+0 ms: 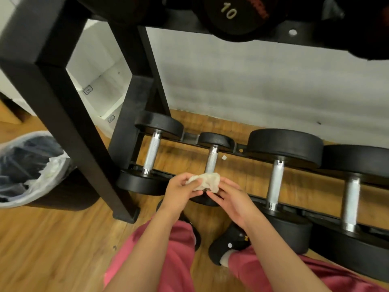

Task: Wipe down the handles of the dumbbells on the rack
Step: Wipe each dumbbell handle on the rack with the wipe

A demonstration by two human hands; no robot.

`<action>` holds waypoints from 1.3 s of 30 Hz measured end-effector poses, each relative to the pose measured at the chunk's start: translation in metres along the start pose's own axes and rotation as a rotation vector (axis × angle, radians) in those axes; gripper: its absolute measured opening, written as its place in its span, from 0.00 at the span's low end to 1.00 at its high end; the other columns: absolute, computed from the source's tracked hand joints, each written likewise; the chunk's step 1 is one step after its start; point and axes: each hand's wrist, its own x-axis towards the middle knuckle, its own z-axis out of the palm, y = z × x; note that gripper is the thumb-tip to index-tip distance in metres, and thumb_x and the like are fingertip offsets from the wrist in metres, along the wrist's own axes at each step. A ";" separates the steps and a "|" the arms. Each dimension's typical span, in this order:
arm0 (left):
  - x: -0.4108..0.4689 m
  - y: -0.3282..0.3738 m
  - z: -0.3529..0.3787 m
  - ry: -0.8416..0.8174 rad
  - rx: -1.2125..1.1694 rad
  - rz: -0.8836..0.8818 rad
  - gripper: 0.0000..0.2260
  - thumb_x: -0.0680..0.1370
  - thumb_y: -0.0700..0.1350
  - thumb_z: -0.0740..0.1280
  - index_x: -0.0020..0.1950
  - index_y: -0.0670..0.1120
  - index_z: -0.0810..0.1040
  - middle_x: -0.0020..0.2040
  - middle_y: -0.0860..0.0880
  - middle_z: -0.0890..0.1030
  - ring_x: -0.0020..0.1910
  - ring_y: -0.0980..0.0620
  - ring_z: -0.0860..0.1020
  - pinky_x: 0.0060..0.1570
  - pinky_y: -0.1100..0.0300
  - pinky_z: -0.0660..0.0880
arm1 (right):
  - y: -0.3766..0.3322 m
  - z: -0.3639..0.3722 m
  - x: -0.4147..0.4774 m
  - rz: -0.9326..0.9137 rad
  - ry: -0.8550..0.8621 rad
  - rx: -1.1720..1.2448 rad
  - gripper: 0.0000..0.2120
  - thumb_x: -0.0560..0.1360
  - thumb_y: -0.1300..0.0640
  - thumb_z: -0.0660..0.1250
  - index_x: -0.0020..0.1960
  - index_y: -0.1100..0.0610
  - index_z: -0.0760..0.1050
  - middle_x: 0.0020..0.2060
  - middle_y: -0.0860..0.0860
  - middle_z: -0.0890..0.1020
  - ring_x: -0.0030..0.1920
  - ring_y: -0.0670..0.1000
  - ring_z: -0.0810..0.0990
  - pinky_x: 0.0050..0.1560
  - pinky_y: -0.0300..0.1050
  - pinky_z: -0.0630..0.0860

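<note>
White crumpled cloth (205, 181), held between both hands at the near end of the second dumbbell (215, 140) on the bottom rail; it hides where that steel handle (212, 159) meets its near weight. Left hand (181, 190): fingers curled round the cloth's left side, thumb pressed on top. Right hand (229, 199): thumb and fingertips pinching the cloth's right edge, fingers only lightly bent. Whether the cloth bears on the handle cannot be told. Rack (63, 114): black metal, its slanted leg standing left of the hands. Bottom rail carries four black dumbbells with steel handles: first dumbbell (152, 152) to the left, third dumbbell (275, 182) and fourth dumbbell (351, 203) to the right, both with larger weights. Upper shelf: a weight marked 10 (229, 15), directly overhead. Small white scrap (224, 157) just right of the second handle. Bin (31, 167), left of the leg on the wooden floor (52, 249): clear liner, dark contents, crumpled white paper at its right side. Pink trousers (174, 260) and black shoes (227, 245) below the hands.
</note>
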 end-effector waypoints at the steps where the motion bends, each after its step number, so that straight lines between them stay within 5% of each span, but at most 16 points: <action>1: 0.003 0.001 0.001 0.028 -0.028 -0.005 0.02 0.78 0.36 0.67 0.46 0.39 0.79 0.42 0.44 0.82 0.43 0.52 0.82 0.42 0.63 0.80 | -0.001 -0.001 0.001 -0.007 0.030 0.037 0.11 0.80 0.63 0.62 0.60 0.62 0.77 0.56 0.58 0.83 0.59 0.54 0.81 0.55 0.46 0.79; 5: 0.021 0.000 0.004 0.162 -0.033 0.007 0.03 0.77 0.36 0.70 0.49 0.43 0.78 0.47 0.44 0.81 0.48 0.49 0.82 0.41 0.64 0.80 | 0.003 -0.010 0.015 -0.058 0.218 0.040 0.11 0.82 0.58 0.58 0.58 0.60 0.76 0.52 0.57 0.84 0.55 0.54 0.83 0.52 0.45 0.79; 10: 0.056 -0.014 -0.005 0.294 0.261 0.066 0.06 0.74 0.41 0.73 0.44 0.48 0.77 0.45 0.46 0.82 0.47 0.47 0.82 0.50 0.53 0.80 | 0.031 -0.019 0.044 -0.115 0.416 -0.408 0.10 0.82 0.55 0.59 0.49 0.54 0.79 0.48 0.50 0.82 0.54 0.51 0.79 0.51 0.38 0.74; 14: 0.082 -0.015 -0.007 0.382 0.412 0.114 0.06 0.75 0.41 0.72 0.42 0.46 0.75 0.41 0.52 0.78 0.41 0.56 0.76 0.38 0.74 0.70 | 0.055 -0.032 0.070 -0.138 0.400 -0.763 0.08 0.81 0.51 0.60 0.52 0.51 0.77 0.52 0.47 0.78 0.62 0.50 0.72 0.66 0.49 0.69; 16: 0.097 -0.015 0.000 0.357 0.393 0.120 0.06 0.74 0.40 0.72 0.42 0.44 0.75 0.44 0.54 0.79 0.43 0.60 0.76 0.37 0.77 0.68 | 0.060 -0.033 0.082 -0.133 0.408 -0.839 0.10 0.82 0.51 0.58 0.58 0.53 0.75 0.54 0.47 0.74 0.64 0.49 0.67 0.68 0.46 0.64; 19: 0.116 -0.019 0.016 0.191 0.348 0.094 0.09 0.75 0.37 0.71 0.39 0.45 0.72 0.45 0.53 0.81 0.45 0.60 0.78 0.42 0.70 0.71 | 0.068 -0.032 0.095 -0.122 0.428 -0.802 0.14 0.82 0.50 0.57 0.63 0.55 0.74 0.59 0.51 0.74 0.65 0.48 0.67 0.68 0.43 0.63; 23: 0.135 -0.026 0.030 0.069 0.313 0.012 0.09 0.75 0.37 0.70 0.40 0.45 0.72 0.38 0.48 0.77 0.41 0.51 0.76 0.50 0.49 0.77 | 0.076 -0.032 0.101 -0.185 0.464 -0.901 0.13 0.83 0.50 0.55 0.56 0.51 0.76 0.53 0.46 0.77 0.58 0.43 0.69 0.64 0.43 0.61; 27: 0.137 -0.020 0.031 0.086 0.184 0.017 0.05 0.75 0.39 0.72 0.46 0.42 0.77 0.42 0.48 0.81 0.45 0.52 0.79 0.51 0.56 0.77 | 0.074 -0.032 0.101 -0.221 0.469 -0.863 0.12 0.83 0.51 0.55 0.54 0.50 0.77 0.51 0.45 0.77 0.58 0.44 0.69 0.64 0.42 0.59; 30: 0.132 -0.015 0.035 0.078 0.089 0.008 0.06 0.76 0.43 0.71 0.47 0.40 0.81 0.43 0.46 0.81 0.47 0.50 0.79 0.57 0.52 0.76 | 0.065 -0.029 0.102 -0.234 0.495 -0.720 0.12 0.83 0.51 0.55 0.51 0.51 0.76 0.47 0.42 0.75 0.58 0.46 0.71 0.66 0.45 0.64; 35: 0.129 -0.010 0.042 0.152 -0.169 -0.069 0.09 0.81 0.39 0.61 0.48 0.42 0.81 0.50 0.42 0.83 0.54 0.48 0.81 0.58 0.56 0.76 | 0.064 -0.027 0.108 -0.241 0.473 -0.738 0.13 0.82 0.49 0.55 0.48 0.52 0.76 0.47 0.46 0.76 0.54 0.44 0.71 0.56 0.41 0.68; 39: 0.133 -0.013 0.052 0.239 -0.135 -0.035 0.07 0.76 0.33 0.68 0.48 0.45 0.80 0.43 0.48 0.83 0.45 0.54 0.81 0.45 0.65 0.77 | 0.067 -0.028 0.109 -0.245 0.484 -0.735 0.12 0.81 0.48 0.56 0.45 0.51 0.75 0.45 0.47 0.76 0.51 0.43 0.73 0.51 0.41 0.68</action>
